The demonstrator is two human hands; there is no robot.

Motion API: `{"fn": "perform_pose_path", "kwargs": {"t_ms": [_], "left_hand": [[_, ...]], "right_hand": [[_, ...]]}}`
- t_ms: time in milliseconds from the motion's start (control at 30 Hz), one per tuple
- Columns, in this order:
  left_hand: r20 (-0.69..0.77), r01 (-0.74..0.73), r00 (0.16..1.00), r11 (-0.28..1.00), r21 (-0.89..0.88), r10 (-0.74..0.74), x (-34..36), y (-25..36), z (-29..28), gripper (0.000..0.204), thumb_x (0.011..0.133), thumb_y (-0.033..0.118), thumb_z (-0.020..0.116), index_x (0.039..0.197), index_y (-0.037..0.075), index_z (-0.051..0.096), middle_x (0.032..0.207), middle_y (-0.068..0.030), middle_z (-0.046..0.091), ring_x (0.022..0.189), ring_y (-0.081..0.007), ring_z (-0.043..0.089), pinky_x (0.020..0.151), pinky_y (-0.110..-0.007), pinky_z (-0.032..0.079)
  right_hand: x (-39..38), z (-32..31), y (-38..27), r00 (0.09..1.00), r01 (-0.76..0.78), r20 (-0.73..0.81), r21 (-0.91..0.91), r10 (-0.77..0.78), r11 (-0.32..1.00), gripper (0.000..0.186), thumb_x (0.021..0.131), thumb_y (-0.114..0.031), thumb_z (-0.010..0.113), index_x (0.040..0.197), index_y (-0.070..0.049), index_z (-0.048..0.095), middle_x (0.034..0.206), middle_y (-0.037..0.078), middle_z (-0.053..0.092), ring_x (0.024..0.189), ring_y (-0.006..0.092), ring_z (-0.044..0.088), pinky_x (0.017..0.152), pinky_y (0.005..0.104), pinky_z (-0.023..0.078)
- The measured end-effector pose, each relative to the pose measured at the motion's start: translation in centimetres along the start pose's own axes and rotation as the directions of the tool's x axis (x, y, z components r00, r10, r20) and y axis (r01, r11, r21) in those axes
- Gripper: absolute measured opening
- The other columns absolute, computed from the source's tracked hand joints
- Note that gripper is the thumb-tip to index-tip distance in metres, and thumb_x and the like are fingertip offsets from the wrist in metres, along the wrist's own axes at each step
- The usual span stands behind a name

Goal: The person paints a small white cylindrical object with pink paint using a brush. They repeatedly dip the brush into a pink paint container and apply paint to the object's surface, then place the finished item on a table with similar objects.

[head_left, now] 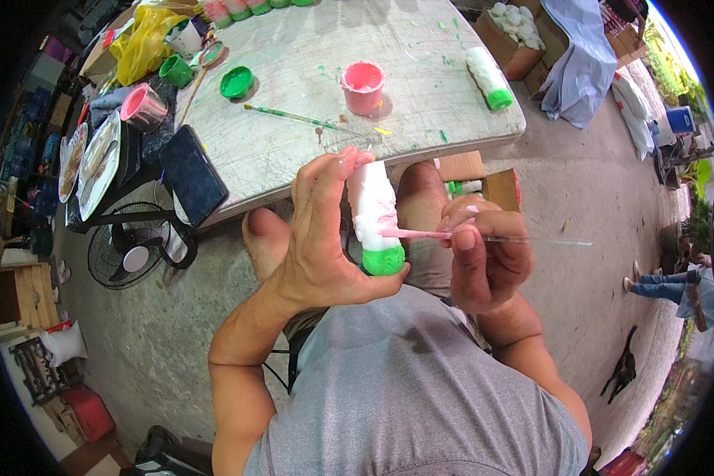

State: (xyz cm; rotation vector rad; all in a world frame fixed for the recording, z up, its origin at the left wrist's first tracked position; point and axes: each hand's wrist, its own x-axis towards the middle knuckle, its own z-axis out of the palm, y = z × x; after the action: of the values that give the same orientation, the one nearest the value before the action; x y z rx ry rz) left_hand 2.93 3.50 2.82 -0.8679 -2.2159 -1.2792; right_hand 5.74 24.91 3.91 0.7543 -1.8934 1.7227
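Observation:
My left hand [313,230] is wrapped round a white candle [370,198] with a carved-looking side, a green base and a thin wick at its top. Fingertips press its upper end while the thumb supports the green base. Some pink marks show on the white side. In my right hand [488,250] a thin paintbrush [416,234] is pinched, its clear handle pointing right. The brush's pink tip touches the candle's side just above the green part.
On the worn table stand a pink paint cup [362,89], a green lid of paint [236,82], another brush [293,118] and a white-and-green candle [489,78]. A phone [192,174] leans at the left edge. Below it is a fan [139,246]; an open box [502,190] sits under the table.

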Motion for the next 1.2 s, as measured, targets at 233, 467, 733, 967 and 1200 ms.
{"fn": "perform_pose_path", "kwargs": {"t_ms": [233, 467, 733, 967, 1200], "left_hand": [[0.023, -0.004, 1.000, 0.998, 0.067, 0.002, 0.4, 0.4, -0.3, 0.126, 0.051, 0.019, 0.096, 0.157, -0.001, 0.030, 0.141, -0.0239, 0.053, 0.128, -0.0374, 0.059, 0.111, -0.048, 0.048], [0.016, -0.001, 1.000, 0.992, 0.128, -0.001, 0.4, 0.6, -0.2, 0.121, 0.052, 0.018, 0.094, 0.154, -0.001, 0.033, 0.140, -0.0239, 0.055, 0.128, -0.0391, 0.057, 0.110, -0.048, 0.049], [0.035, 0.002, 0.999, 0.989, 0.145, -0.007, 0.5, 0.9, -0.4, 0.119, 0.053, 0.019, 0.094, 0.154, -0.002, 0.034, 0.141, -0.0229, 0.055, 0.131, -0.0390, 0.054, 0.110, -0.048, 0.048], [0.032, 0.011, 0.999, 0.991, 0.130, -0.016, 0.4, 0.8, -0.3, 0.119, 0.052, 0.018, 0.094, 0.154, -0.001, 0.034, 0.141, -0.0226, 0.054, 0.130, -0.0383, 0.055, 0.110, -0.048, 0.048], [0.001, 0.036, 0.999, 0.999, -0.023, -0.036, -0.3, -0.1, 0.1, 0.131, 0.052, 0.017, 0.097, 0.161, 0.000, 0.026, 0.147, -0.0219, 0.051, 0.132, -0.0332, 0.054, 0.108, -0.044, 0.046]], "right_hand": [[0.0, 0.3, 0.1, 1.000, 0.017, -0.002, -0.005, -0.017, 1.000, 0.012, 0.109, -0.011, 0.057, 0.106, -0.002, 0.050, 0.086, 0.012, 0.063, 0.075, 0.0167, 0.057, 0.073, 0.0369, 0.052], [-0.2, -0.3, 0.8, 0.997, 0.065, -0.039, 0.007, -0.064, 0.998, 0.008, 0.102, 0.003, 0.059, 0.108, 0.001, 0.054, 0.090, 0.014, 0.067, 0.076, 0.0195, 0.063, 0.071, 0.0347, 0.054], [-0.1, 0.1, 0.0, 1.000, 0.012, 0.001, -0.049, -0.012, 0.999, 0.009, 0.108, -0.008, 0.057, 0.107, -0.002, 0.050, 0.087, 0.012, 0.064, 0.076, 0.0175, 0.059, 0.075, 0.0378, 0.053], [-0.1, 0.0, 0.0, 1.000, 0.015, -0.011, -0.012, -0.016, 1.000, 0.009, 0.108, -0.008, 0.057, 0.108, -0.002, 0.050, 0.088, 0.013, 0.065, 0.077, 0.0180, 0.059, 0.075, 0.0375, 0.053], [-0.4, -0.4, 0.6, 0.989, 0.009, -0.151, 0.020, -0.006, 1.000, 0.010, 0.110, -0.012, 0.055, 0.106, -0.003, 0.052, 0.085, 0.011, 0.060, 0.076, 0.0167, 0.055, 0.072, 0.0343, 0.049]]}}
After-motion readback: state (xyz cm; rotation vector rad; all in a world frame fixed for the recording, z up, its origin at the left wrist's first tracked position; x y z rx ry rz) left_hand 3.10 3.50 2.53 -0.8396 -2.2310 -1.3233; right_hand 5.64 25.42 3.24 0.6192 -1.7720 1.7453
